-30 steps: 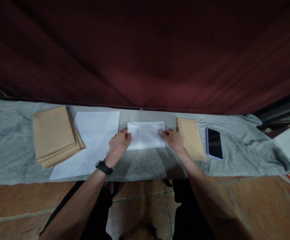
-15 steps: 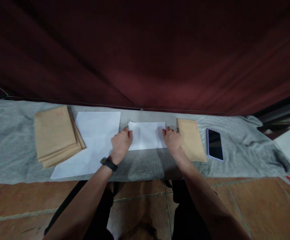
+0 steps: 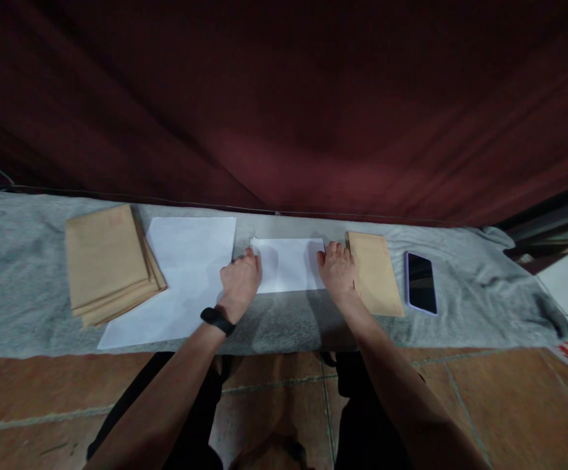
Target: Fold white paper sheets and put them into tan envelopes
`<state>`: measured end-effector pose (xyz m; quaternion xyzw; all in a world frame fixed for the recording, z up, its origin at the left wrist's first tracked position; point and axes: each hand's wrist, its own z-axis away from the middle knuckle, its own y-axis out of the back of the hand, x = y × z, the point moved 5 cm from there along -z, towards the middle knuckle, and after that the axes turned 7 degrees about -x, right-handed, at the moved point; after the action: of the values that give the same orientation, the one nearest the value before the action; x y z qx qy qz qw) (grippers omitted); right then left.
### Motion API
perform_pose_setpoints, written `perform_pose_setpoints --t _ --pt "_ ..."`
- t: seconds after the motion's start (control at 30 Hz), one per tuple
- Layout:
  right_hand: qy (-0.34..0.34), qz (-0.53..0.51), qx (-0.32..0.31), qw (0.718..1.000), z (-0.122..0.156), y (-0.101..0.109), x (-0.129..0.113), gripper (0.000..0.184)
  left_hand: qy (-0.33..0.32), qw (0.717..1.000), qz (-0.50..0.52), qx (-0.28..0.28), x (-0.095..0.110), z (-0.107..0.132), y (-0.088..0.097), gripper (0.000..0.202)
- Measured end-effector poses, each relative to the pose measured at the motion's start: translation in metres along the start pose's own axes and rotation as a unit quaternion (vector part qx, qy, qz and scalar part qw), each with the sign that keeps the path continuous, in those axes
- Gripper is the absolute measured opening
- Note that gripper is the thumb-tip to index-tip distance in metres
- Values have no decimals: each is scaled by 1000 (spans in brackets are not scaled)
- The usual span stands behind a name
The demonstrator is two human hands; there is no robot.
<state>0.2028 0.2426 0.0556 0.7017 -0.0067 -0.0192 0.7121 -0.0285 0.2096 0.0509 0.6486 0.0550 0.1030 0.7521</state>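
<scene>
Left grip [image 3: 241, 277], curled, and flatter right grip [image 3: 337, 269] touch folded paper [image 3: 291, 264].

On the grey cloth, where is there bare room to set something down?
Widest on the grey cloth: right of the phone, though wrinkled, and left of the envelope stack. A smaller patch lies between the small white paper and the cloth's near edge. Crowded: the middle, where left hand and right hand flank that paper, with the large white sheet close by.
</scene>
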Motion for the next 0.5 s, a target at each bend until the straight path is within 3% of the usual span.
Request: perform_pose_setpoints --t 0.13,0.23,0.37,0.5 --pt "45 -22 34 998 4 3 -10 40 -5 1000 -2 -7 1 0 -1 52" --pt "122 -74 37 989 11 -2 -27 48 -9 1000 0 -11 2 0 0 50" --pt "210 -112 4 971 24 -16 -51 55 -18 1000 -7 -6 3 0 -1 50" --pt "219 -107 -24 969 32 -31 -61 56 -21 1000 -9 3 2 1 -3 50"
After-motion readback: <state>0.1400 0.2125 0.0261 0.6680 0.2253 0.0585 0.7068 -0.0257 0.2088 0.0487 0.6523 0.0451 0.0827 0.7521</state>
